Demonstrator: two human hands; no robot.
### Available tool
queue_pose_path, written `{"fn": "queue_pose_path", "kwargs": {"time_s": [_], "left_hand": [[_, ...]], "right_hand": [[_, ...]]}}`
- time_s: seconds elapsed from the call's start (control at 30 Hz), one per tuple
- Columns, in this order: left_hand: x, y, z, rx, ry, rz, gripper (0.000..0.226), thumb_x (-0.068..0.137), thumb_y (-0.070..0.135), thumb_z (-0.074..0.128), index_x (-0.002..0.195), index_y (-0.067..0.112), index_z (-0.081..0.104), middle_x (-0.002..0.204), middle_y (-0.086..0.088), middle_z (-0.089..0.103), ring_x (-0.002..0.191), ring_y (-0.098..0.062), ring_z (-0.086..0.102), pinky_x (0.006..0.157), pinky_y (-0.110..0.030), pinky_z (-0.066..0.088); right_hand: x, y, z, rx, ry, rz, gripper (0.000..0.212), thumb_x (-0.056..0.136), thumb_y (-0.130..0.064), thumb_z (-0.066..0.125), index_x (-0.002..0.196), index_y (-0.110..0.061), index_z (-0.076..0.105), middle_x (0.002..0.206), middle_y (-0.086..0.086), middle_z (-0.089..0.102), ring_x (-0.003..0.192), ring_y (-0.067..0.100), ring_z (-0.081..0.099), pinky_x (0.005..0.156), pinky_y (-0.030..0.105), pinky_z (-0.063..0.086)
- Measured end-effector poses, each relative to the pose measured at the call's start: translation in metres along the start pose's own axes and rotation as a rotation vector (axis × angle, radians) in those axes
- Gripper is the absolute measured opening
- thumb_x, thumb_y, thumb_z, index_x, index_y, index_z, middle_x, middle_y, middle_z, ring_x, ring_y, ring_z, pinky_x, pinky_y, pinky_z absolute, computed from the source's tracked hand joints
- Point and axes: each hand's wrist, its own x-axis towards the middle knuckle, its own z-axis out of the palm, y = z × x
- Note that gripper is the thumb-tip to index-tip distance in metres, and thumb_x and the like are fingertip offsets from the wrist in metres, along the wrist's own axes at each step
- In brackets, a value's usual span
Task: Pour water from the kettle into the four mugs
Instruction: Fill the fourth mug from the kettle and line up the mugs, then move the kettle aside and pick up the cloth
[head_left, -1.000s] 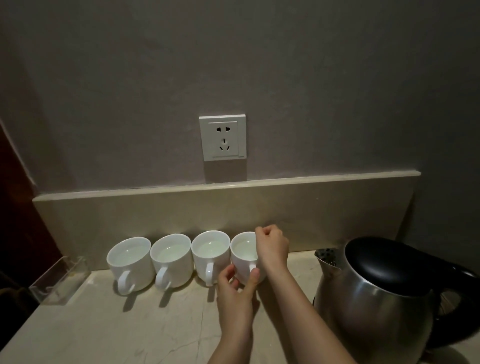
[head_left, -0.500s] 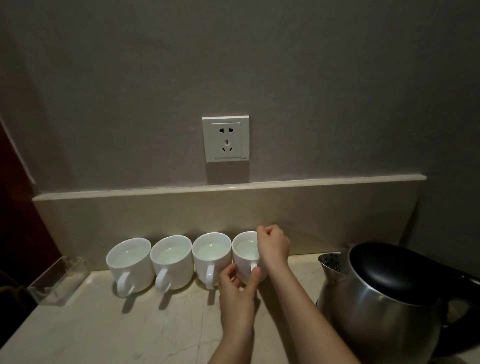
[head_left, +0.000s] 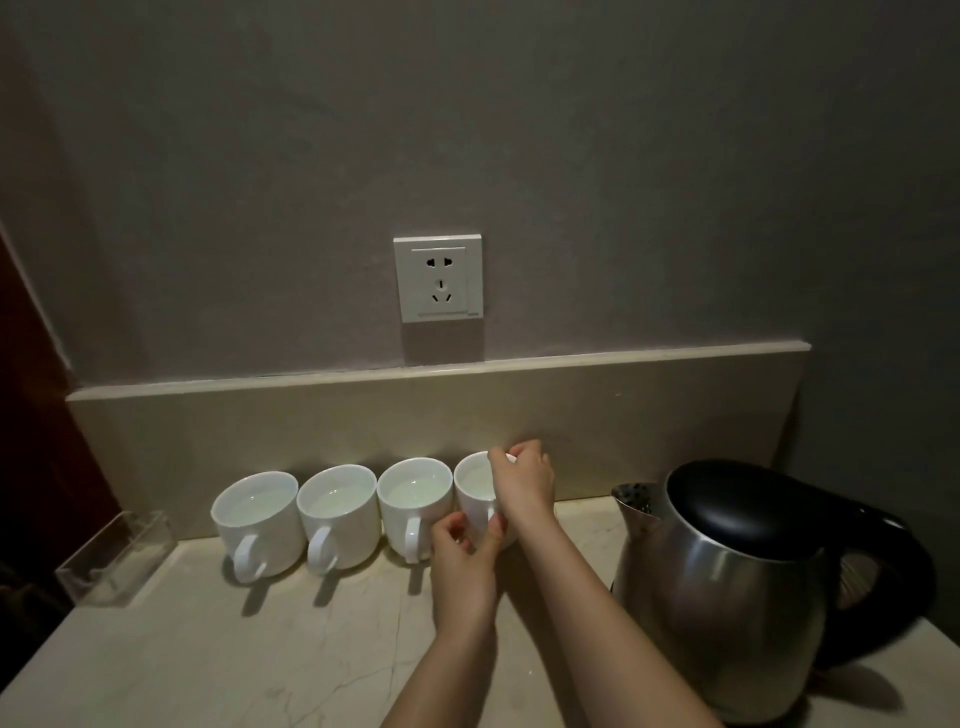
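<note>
Four mugs (head_left: 332, 512) hold water; both hands' (head_left: 524, 480) grip clamped on rightmost mug (head_left: 475, 493).

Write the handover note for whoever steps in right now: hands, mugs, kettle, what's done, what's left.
Left hand: fingers at the front of the rightmost mug, by its handle.
Right hand: pinching that mug's far right rim.
Four white mugs stand in a row against the backsplash, handles toward the person; the other three mugs are untouched.
Kettle: upright on the counter to the right, lid shut, not held.
Done: all four mugs appear to hold water.
Left: probably only straightening the last mug and letting go.
</note>
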Motion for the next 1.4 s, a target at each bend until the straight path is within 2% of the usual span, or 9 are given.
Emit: {"fn": "queue_pose_path", "kwargs": {"time_s": [0.13,0.27,0.37,0.57,0.7,0.8,0.9,1.2,1.4], "left_hand": [[-0.018,0.023,-0.004,0.185,0.041,0.106,0.065,0.064,0.055,0.071,0.103,0.008,0.052,0.099,-0.016,0.063,0.095,-0.035,0.062,0.075,-0.036,0.044],[-0.046,0.046,-0.002,0.228,0.142,0.287,0.027,0.080,0.023,0.069,0.098,0.022,0.050,0.102,0.002,0.057,0.092,-0.014,0.055,0.078,-0.026,0.038],[-0.060,0.060,0.006,0.132,-0.018,0.366,0.017,0.082,0.010,0.064,0.092,0.021,0.054,0.098,0.003,0.061,0.087,0.003,0.057,0.074,-0.011,0.041],[-0.084,0.078,0.030,0.132,-0.260,0.397,0.023,0.082,0.001,0.057,0.088,0.023,0.057,0.091,0.002,0.067,0.089,-0.009,0.062,0.072,-0.014,0.045],[-0.111,0.072,0.048,0.199,-0.311,0.415,0.030,0.075,0.024,0.065,0.099,0.036,0.051,0.109,0.008,0.061,0.106,-0.004,0.055,0.078,-0.007,0.041],[-0.132,0.058,0.060,0.296,-0.290,0.482,0.053,0.068,0.050,0.062,0.116,0.038,0.043,0.126,0.010,0.049,0.118,-0.001,0.044,0.097,-0.020,0.040],[-0.152,0.051,0.071,0.360,-0.308,0.481,0.074,0.061,0.061,0.060,0.126,0.041,0.030,0.140,0.008,0.033,0.132,-0.008,0.031,0.107,-0.025,0.030],[-0.158,0.045,0.090,0.416,-0.284,0.479,0.102,0.047,0.073,0.064,0.133,0.049,0.013,0.153,0.005,0.014,0.141,-0.012,0.018,0.109,-0.027,0.022],[-0.151,0.046,0.091,0.401,-0.237,0.483,0.106,0.050,0.059,0.076,0.141,0.036,0.027,0.151,0.008,0.028,0.137,-0.008,0.028,0.106,-0.022,0.026]], "right_hand": [[-0.008,-0.006,-0.009,0.012,0.005,-0.034,0.031,0.087,-0.022,0.050,0.111,-0.002,0.050,0.124,0.016,0.050,0.115,0.032,0.048,0.094,0.036,0.038],[-0.017,-0.022,-0.023,0.033,0.025,-0.149,0.030,0.087,-0.020,0.050,0.113,-0.004,0.051,0.124,0.014,0.050,0.114,0.029,0.048,0.090,0.029,0.035],[-0.028,-0.038,-0.037,0.078,0.043,-0.258,0.026,0.087,-0.019,0.051,0.109,-0.006,0.054,0.118,0.010,0.054,0.108,0.024,0.050,0.074,0.020,0.027],[-0.043,-0.058,-0.085,0.084,0.102,-0.446,0.014,0.087,-0.017,0.051,0.096,-0.008,0.058,0.099,0.003,0.054,0.089,0.014,0.045,0.065,0.018,0.024],[-0.047,-0.057,-0.124,0.041,0.190,-0.488,0.013,0.088,-0.017,0.052,0.091,-0.007,0.060,0.096,0.007,0.061,0.086,0.017,0.050,0.067,0.020,0.029],[-0.048,-0.056,-0.160,0.019,0.260,-0.496,0.016,0.088,-0.020,0.053,0.089,-0.007,0.062,0.090,0.009,0.064,0.087,0.025,0.058,0.077,0.034,0.047],[-0.041,-0.052,-0.195,-0.086,0.310,-0.460,0.017,0.089,-0.025,0.050,0.080,-0.012,0.058,0.084,0.007,0.061,0.080,0.024,0.056,0.063,0.029,0.043],[-0.024,-0.014,-0.222,-0.508,-0.039,-0.240,0.026,0.085,-0.039,0.050,0.090,-0.021,0.068,0.104,0.009,0.065,0.101,0.031,0.058,0.088,0.037,0.046],[-0.017,-0.006,-0.252,-0.316,-0.357,-0.293,0.017,0.085,-0.035,0.058,0.092,-0.027,0.071,0.105,-0.003,0.066,0.104,0.017,0.057,0.092,0.032,0.044]]}}
